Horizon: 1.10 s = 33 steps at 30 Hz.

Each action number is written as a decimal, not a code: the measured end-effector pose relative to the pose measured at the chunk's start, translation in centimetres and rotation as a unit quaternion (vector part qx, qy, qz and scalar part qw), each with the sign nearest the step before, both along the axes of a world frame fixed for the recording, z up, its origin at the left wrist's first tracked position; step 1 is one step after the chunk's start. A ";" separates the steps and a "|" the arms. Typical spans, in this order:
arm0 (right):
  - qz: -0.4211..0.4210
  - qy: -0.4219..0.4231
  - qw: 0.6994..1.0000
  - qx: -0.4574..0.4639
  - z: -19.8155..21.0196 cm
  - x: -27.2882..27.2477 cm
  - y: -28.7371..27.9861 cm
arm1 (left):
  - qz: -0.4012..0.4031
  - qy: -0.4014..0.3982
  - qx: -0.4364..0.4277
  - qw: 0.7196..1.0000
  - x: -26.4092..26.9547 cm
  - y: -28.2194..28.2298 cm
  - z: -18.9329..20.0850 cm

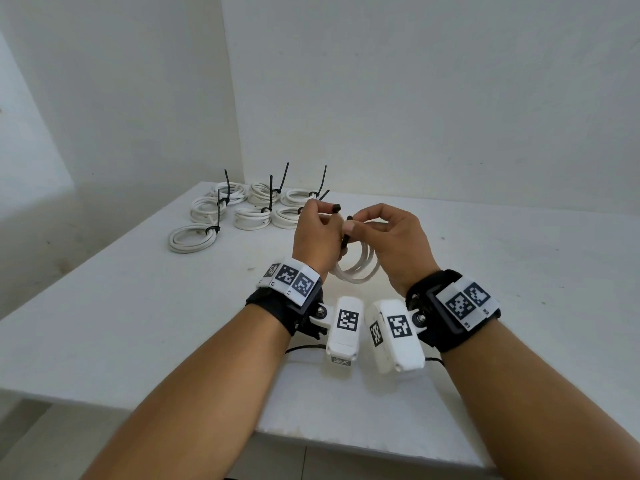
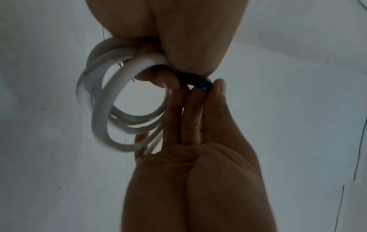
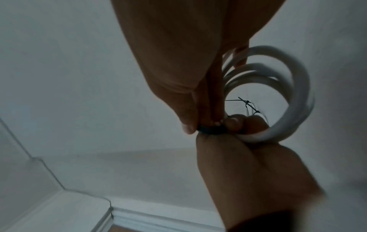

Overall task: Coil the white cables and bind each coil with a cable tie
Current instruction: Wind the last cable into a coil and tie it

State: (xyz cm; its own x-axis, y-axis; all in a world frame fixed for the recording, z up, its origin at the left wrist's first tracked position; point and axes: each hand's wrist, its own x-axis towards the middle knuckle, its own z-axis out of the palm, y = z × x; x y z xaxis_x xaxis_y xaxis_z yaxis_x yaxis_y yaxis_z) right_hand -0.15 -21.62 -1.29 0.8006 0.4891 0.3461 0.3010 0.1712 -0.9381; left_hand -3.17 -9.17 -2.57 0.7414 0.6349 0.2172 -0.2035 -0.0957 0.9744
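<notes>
Both my hands are raised above the white table (image 1: pixel 138 323), close together. A loose white cable coil (image 1: pixel 356 268) hangs between them. My right hand (image 1: pixel 356 223) grips the top of the coil (image 3: pixel 294 94) in its curled fingers and pinches one end of a black cable tie (image 1: pixel 346 233). My left hand (image 1: pixel 325 211) pinches the tie's other end, the head (image 1: pixel 335 207), between thumb and fingers. In the left wrist view the tie (image 2: pixel 198 80) runs between the two hands beside the coil (image 2: pixel 103 109). How far the tie wraps round the coil is hidden.
Several bound white coils (image 1: pixel 192 239) with upright black tie tails (image 1: pixel 227 181) lie at the table's far left corner. White walls stand close behind and to the left. The table's front edge (image 1: pixel 346 441) runs below my forearms.
</notes>
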 end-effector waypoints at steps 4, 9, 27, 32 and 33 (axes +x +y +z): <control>-0.020 0.045 0.998 0.045 -0.1 0.4 0.0 | -0.007 -0.010 0.076 0.997 0.2 -0.4 -0.2; -0.030 0.070 0.995 0.058 0.0 0.5 0.0 | -0.016 -0.019 0.107 0.994 0.1 -0.5 -0.4; -0.040 0.109 0.990 0.077 0.8 -0.3 -0.4 | 0.006 -0.053 0.179 0.982 -0.3 -0.3 -0.1; -0.042 0.144 0.984 0.095 1.1 -0.4 -0.6 | 0.002 -0.073 0.247 0.966 -0.6 -0.3 0.3; -0.031 0.156 0.983 0.094 1.1 -0.3 -0.7 | 0.001 -0.076 0.261 0.962 -0.6 -0.3 0.4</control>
State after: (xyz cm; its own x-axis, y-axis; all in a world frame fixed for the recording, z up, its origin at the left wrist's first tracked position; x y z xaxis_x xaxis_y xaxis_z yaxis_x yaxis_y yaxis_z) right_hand -0.44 -22.29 -0.22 0.9086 0.3861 0.1593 0.0199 0.3410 -0.9399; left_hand -3.79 -9.47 -2.20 0.6741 0.4111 0.6137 -0.3397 -0.5652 0.7518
